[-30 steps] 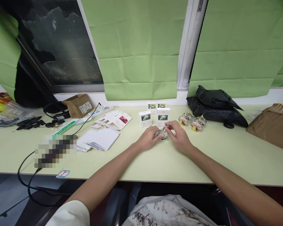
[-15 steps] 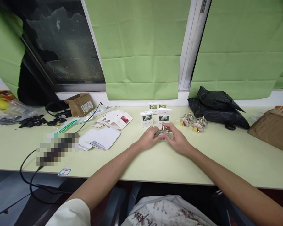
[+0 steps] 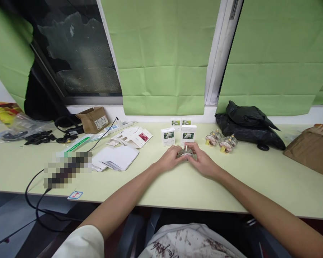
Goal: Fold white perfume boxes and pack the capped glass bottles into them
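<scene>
Between my two hands a small clear glass bottle with a metallic, copper-toned neck stands upright on the table, looking like a perfume bottle. My left hand grips its left side, fingers curled and thumb along the near face. From the right, my right hand closes on it too, with the index finger up by the neck. Just behind the bottle are small white boxes with flower pictures, a front left box and a front right box. Two ornate glass bottles with gold fittings lie to the right.
Flat white cartons and an unfolded box with a red flower lie on the left. Farther left are a cable and an open brown carton. Black plastic bags and a brown parcel occupy the right.
The view has shifted slightly. My right index finger has moved a little at the bottle's neck; both hands stay around the bottle in the same place.
</scene>
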The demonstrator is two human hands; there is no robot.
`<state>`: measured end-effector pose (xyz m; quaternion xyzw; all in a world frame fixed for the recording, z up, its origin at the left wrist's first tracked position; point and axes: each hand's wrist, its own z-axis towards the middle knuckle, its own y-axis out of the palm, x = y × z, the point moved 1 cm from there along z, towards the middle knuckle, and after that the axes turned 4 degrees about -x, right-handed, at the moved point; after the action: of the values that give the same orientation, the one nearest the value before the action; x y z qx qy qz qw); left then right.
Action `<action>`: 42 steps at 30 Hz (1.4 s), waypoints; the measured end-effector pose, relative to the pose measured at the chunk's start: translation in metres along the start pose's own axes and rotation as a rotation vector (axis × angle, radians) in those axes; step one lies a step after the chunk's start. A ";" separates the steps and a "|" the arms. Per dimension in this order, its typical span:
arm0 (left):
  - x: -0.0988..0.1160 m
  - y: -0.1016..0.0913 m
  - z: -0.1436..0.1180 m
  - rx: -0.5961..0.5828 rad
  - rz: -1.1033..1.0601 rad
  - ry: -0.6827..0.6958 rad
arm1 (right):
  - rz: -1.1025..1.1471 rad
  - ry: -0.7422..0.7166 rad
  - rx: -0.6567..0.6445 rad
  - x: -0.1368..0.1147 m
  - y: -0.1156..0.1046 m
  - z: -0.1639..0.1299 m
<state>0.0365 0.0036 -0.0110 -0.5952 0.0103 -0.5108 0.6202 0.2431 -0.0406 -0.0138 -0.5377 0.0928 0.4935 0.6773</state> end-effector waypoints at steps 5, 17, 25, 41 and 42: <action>0.000 0.000 0.000 0.015 0.003 -0.013 | 0.028 0.033 0.002 -0.003 -0.001 0.001; -0.016 -0.007 -0.002 -0.008 -0.124 -0.053 | -0.047 0.060 0.101 0.000 0.008 0.003; -0.025 -0.004 0.004 0.046 -0.214 -0.139 | -0.209 0.109 0.213 0.010 0.001 0.003; -0.029 -0.002 0.011 0.034 -0.221 -0.137 | -0.577 0.252 0.439 0.048 -0.011 0.009; -0.029 -0.002 0.011 0.033 -0.217 -0.134 | -0.587 0.247 0.442 0.051 -0.010 0.010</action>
<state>0.0282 0.0306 -0.0236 -0.6154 -0.1038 -0.5341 0.5703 0.2719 -0.0030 -0.0364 -0.4377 0.1200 0.1781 0.8731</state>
